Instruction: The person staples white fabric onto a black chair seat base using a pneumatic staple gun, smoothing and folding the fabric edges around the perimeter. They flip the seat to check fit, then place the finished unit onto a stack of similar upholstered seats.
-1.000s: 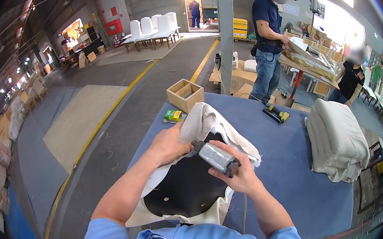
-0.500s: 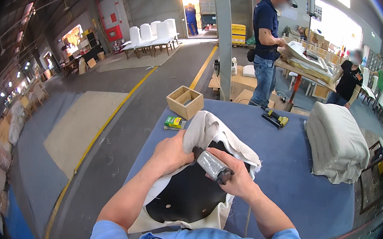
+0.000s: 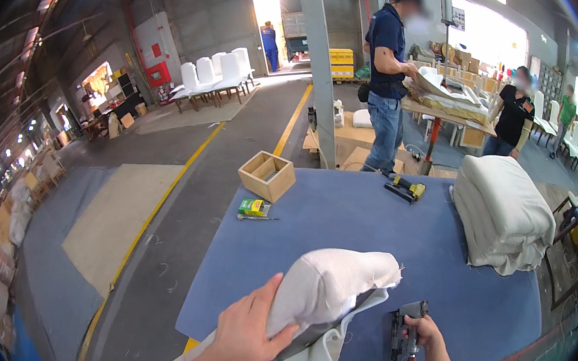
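Note:
My left hand [image 3: 245, 331] grips the side of a padded chair part [image 3: 324, 279] covered in cream fabric. The part stands tilted near my body, its loose fabric edge hanging on the right. Its dark underside is mostly turned out of sight. To the right, my right hand [image 3: 426, 332] is closed around the handle of a staple gun [image 3: 416, 314], held low at the blue tabletop and apart from the chair part. Whether the gun touches the table I cannot tell.
On the blue table [image 3: 342, 214] are a wooden box [image 3: 267, 176], a green-yellow carton [image 3: 254, 207], a screwdriver [image 3: 257, 218], a second staple gun [image 3: 406, 188] and folded cream fabric [image 3: 502, 213]. Beyond the post [image 3: 318, 71], a co-worker [image 3: 385, 85] stands at another table.
The staple gun has moved from over the chair part to the table on the right. The chair part has come nearer and tilted, its dark underside turning away; my left hand now holds its side.

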Motion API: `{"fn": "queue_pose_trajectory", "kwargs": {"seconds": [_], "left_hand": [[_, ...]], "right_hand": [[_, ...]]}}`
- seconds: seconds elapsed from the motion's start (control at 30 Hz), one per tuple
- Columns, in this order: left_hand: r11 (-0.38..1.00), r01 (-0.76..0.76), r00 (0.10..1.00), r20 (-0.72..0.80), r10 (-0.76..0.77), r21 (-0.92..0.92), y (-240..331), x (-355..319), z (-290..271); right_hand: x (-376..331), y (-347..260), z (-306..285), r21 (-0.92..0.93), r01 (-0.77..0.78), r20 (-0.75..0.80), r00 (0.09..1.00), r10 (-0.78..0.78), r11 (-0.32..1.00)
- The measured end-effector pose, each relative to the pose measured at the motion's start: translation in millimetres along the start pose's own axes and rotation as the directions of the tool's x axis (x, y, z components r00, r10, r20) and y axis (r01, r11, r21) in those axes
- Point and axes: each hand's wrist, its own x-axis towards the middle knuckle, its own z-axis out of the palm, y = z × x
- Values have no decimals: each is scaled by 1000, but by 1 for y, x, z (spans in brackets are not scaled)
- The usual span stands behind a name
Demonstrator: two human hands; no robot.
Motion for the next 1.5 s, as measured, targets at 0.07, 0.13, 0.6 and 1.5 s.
{"fn": "queue_pose_trajectory", "kwargs": {"seconds": [0.07, 0.13, 0.6, 1.5], "left_hand": [[994, -113, 992, -49, 113, -1, 2, -12, 4], [989, -144, 986, -86, 141, -28, -4, -21, 6], [999, -51, 999, -10, 51, 12, 15, -32, 15], [12, 341, 755, 266, -599, -940, -67, -108, 1]], "right_hand": [[16, 17, -39, 77, -51, -49, 997, 55, 996], [20, 24, -68, 69, -66, -178, 981, 77, 995], [-193, -175, 224, -31, 982, 809, -84, -582, -186], [29, -154, 362, 708, 388, 202, 690, -695, 590]]}}
